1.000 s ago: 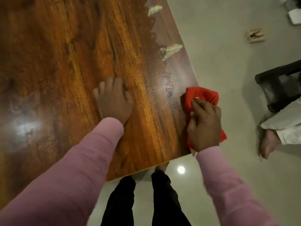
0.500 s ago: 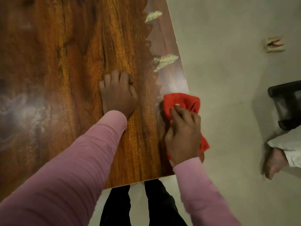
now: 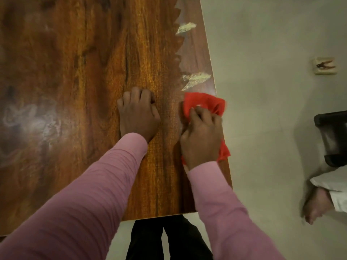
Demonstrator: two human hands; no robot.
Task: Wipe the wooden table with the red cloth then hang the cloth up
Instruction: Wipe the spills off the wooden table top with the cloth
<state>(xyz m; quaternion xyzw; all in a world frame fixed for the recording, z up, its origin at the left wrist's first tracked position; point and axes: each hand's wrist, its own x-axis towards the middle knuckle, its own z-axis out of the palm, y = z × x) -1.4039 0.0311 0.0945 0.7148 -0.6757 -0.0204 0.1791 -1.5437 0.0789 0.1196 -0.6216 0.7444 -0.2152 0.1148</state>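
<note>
Cloth [image 3: 205, 103], red and bunched, lies at the right edge of the table [image 3: 75, 72] under the right hand [image 3: 201, 136], whose fingers grip it; folds protrude ahead of the fingertips and past the edge. Left hand [image 3: 138, 116] rests just beside, fingers curled, holding nothing.

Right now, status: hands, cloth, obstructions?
Right hand grips red cloth, right edge of wooden table. Left hand rests curled beside it. Pale smears ahead of cloth.
</note>
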